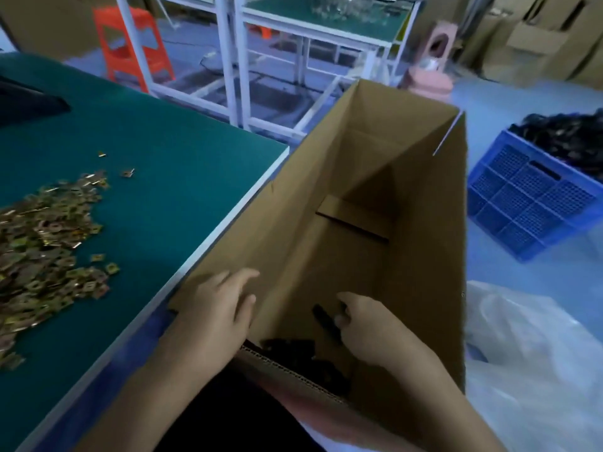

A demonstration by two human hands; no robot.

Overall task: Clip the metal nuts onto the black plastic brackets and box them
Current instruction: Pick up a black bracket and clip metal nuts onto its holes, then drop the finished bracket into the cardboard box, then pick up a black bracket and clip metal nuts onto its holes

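An open cardboard box [424,223] stands beside the green table [163,158]. Inside its near end my right hand [368,324] grips a black plastic bracket [326,321], just above several more black brackets [293,349] lying on the box floor. My left hand [218,308] rests on the box's near left wall, fingers spread and holding nothing. A pile of gold-coloured metal nuts [42,243] is spread over the left part of the table.
A blue plastic crate [528,197] heaped with black parts sits on the floor at the right. A clear plastic bag [528,353] lies at the lower right. An orange stool [133,44] and white-framed tables [310,34] stand behind.
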